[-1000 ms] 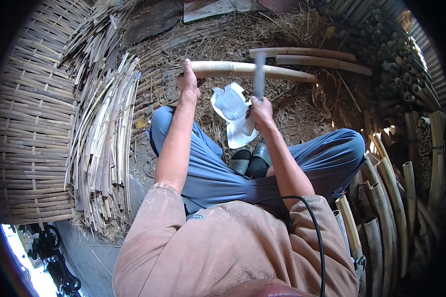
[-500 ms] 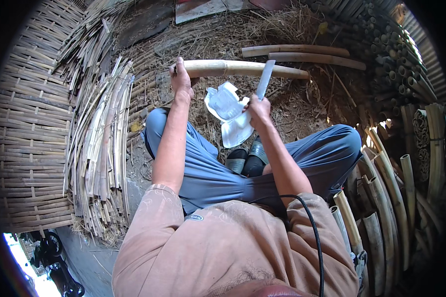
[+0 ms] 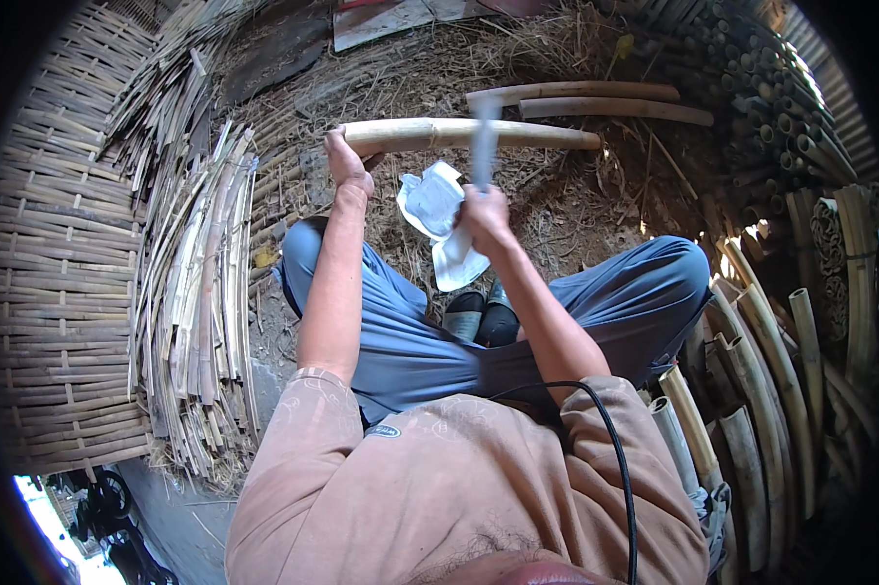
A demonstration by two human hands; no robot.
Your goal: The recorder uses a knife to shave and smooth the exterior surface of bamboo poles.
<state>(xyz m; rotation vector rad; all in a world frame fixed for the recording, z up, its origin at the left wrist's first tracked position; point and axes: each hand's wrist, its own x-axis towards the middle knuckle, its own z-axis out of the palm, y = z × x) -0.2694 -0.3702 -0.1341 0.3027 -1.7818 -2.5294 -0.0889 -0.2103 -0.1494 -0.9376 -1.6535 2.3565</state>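
Your left hand (image 3: 347,166) wraps pole (image 3: 468,134) end; right hand (image 3: 485,213) fists blurred blade (image 3: 482,146), probably knife, above pole. Glancing chop could reach left fingers.

— Left hand (image 3: 347,168)?
— Gripping the end of a pale bamboo pole (image 3: 468,135), lying crosswise at twelve o'clock.
— Right hand (image 3: 485,216)?
— Closed around a blurred blade (image 3: 482,146), raised over the pole. White cloth (image 3: 437,219) just beside, at nine o'clock.

Pale tan bamboo pole (image 3: 468,134), blue trousers (image 3: 615,302), white cloth (image 3: 437,219)
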